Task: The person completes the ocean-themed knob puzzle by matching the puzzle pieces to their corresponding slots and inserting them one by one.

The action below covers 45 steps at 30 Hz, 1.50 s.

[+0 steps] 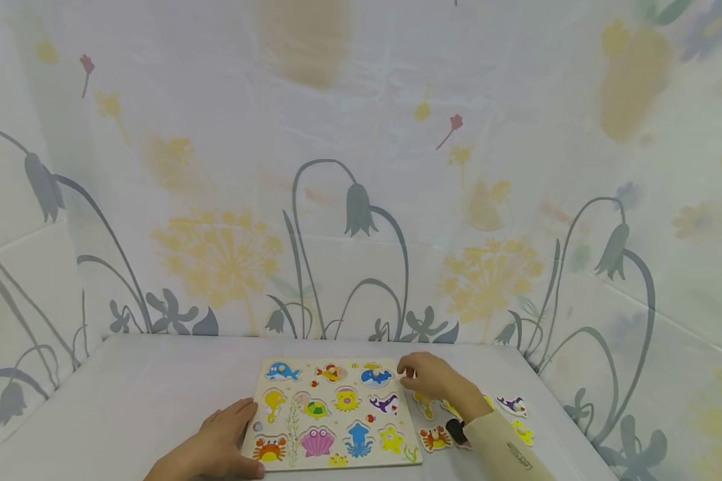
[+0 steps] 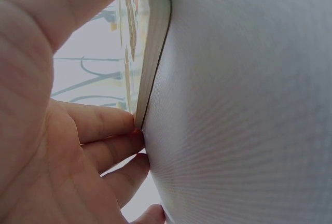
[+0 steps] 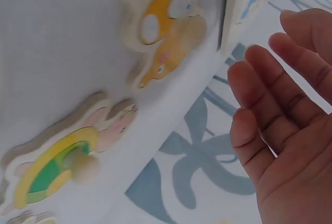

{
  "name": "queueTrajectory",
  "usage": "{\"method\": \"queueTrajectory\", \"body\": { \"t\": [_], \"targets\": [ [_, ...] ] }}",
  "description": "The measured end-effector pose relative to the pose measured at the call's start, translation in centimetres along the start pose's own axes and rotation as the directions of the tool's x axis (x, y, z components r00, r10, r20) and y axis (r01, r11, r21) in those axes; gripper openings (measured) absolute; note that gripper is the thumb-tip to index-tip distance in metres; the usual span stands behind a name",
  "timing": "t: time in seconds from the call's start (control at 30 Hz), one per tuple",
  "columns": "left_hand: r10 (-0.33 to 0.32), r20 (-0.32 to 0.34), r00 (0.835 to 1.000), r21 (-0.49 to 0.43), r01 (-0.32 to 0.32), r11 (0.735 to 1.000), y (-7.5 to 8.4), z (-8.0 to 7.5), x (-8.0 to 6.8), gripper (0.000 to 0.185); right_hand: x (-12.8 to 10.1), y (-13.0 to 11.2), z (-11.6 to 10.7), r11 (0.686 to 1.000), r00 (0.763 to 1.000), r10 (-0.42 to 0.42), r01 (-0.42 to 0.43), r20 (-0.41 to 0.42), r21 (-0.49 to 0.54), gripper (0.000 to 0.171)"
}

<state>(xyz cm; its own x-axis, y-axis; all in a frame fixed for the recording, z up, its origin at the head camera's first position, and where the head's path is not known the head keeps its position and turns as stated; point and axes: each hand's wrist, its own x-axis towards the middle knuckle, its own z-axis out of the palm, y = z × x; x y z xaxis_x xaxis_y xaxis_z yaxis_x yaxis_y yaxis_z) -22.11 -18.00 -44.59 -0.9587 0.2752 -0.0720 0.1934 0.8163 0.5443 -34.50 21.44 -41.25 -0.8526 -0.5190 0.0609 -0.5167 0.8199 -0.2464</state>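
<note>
while head view shows puzzle board (image 1: pixel 333 414), right wrist reveals turtle piece (image 3: pixel 57 164)

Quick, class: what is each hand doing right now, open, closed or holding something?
Left hand: open, fingers pressed against the left edge of the puzzle board.
Right hand: open, fingers relaxed, holding nothing, by the board's right edge.

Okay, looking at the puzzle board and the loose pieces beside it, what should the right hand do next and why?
Probably lower the right hand onto a loose piece and pinch its knob: its fingers are open and hold nothing, while the left hand steadies the puzzle board.
</note>
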Motion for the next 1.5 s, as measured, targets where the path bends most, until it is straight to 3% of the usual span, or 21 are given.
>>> {"method": "queueTrajectory", "body": {
  "t": [0.27,0.6,0.77,1.0,1.5],
  "targets": [
    [0.001,0.002,1.000,0.011,-0.001,1.000,0.3,-0.1,0.1,0.105,-2.2,0.5,0.3,0.999,0.998,0.049,-0.048,-0.027,0.020,0.015],
    [-0.034,0.012,0.999,0.001,0.034,0.999,0.0,0.0,0.2,0.107,-3.0,0.8,0.7,0.998,0.998,0.031,-0.027,-0.054,0.059,0.011],
    [-0.054,0.002,0.999,-0.012,0.054,0.998,-0.1,0.2,0.2,0.108,-3.2,0.8,0.9,0.993,0.997,0.066,-0.063,-0.028,0.101,0.009],
    [-0.032,0.001,0.999,-0.009,0.032,0.999,0.1,0.1,0.2,0.107,-3.5,1.0,1.3,0.980,0.991,0.132,-0.135,0.028,0.149,0.010],
    [-0.025,-0.006,1.000,0.005,0.025,1.000,0.1,0.1,0.2,0.105,-3.7,1.1,1.8,0.986,0.993,0.114,-0.116,0.024,0.120,0.011]
  ]
}}
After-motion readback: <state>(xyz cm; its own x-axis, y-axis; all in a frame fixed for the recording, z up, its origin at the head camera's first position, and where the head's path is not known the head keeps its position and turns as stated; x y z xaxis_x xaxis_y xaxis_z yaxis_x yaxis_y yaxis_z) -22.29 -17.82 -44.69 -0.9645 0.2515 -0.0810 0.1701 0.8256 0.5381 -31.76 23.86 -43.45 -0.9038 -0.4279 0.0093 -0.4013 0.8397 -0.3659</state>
